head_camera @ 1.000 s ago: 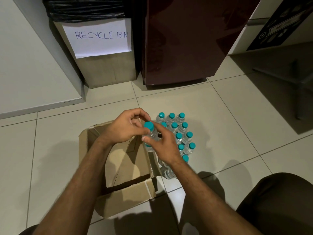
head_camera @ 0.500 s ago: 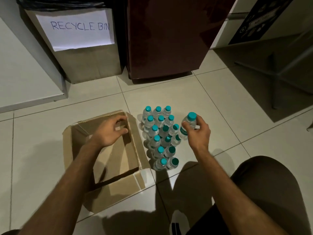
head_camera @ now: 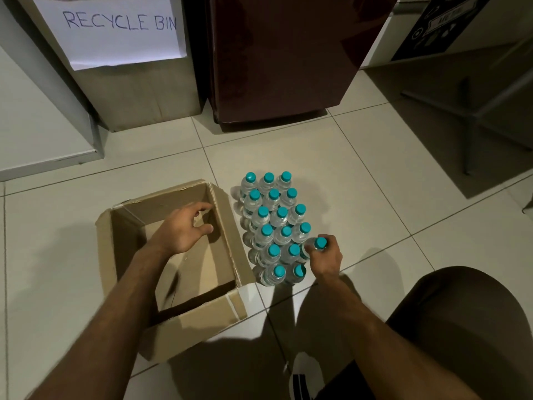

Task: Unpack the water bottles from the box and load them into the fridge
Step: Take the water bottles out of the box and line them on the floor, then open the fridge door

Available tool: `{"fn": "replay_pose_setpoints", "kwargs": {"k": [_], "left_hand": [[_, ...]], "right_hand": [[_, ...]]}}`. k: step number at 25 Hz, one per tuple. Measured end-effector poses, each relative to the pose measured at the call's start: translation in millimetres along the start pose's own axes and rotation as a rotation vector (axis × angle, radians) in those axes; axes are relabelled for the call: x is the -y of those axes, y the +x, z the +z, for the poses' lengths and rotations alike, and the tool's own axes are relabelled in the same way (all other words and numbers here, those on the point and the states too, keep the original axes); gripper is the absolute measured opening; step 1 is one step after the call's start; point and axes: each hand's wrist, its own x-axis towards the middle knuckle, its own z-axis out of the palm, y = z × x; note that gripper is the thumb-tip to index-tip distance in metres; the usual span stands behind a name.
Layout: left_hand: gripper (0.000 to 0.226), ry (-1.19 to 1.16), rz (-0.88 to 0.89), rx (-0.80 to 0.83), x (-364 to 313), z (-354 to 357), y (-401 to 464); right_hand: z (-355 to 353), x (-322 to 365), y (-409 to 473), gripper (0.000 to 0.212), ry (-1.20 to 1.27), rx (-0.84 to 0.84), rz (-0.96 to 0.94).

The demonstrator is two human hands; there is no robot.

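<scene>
L hand (head_camera: 184, 228) loosely curled – R hand (head_camera: 324, 259) gripping.

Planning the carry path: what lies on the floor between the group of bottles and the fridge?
In the head view, only bare tile floor lies between the group of bottles and the closed fridge.

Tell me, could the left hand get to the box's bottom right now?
Probably yes: the left hand hangs over the open cardboard box, flaps folded back, with nothing visible between it and the bottom.
</scene>
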Motion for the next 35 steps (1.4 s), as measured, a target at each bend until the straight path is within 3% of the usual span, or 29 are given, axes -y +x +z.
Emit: {"fn": "replay_pose_setpoints", "kwargs": {"k": [7, 10, 12, 14, 18, 22, 27, 35], "left_hand": [[0.042, -0.127, 0.005, -0.022, -3, 13, 2], [0.044, -0.135, -0.033, -0.099, -22, 13, -10], [0.043, -0.116, -0.079, -0.122, -51, 7, -20], [0.044, -0.109, -0.122, -0.098, -91, -5, -28], [0.05, -0.155, -0.166, -0.092, -206, -66, -57], [0.048, -0.229, -0.206, -0.131, -320, -156, -130], [0.046, -0.247, -0.224, -0.146, -468, -266, -234], [0.049, -0.179, -0.196, -0.173, -599, -317, -296]], "right_hand": [[13, -8, 13, 0.028, -0.088, 0.06, 0.011], [11, 7, 7, 0.047, -0.082, 0.117, 0.07], [0, 33, -1, 0.054, -0.082, 0.052, 0.065], [-25, 78, -27, 0.05, -0.1, 0.065, 0.034], [-100, 190, -89, 0.029, -0.149, 0.319, -0.135], [-190, 279, -154, 0.042, -0.167, 0.424, -0.254], [-329, 409, -266, 0.042, -0.156, 0.497, -0.277], [-441, 483, -346, 0.05, -0.281, 0.587, -0.476]]}}
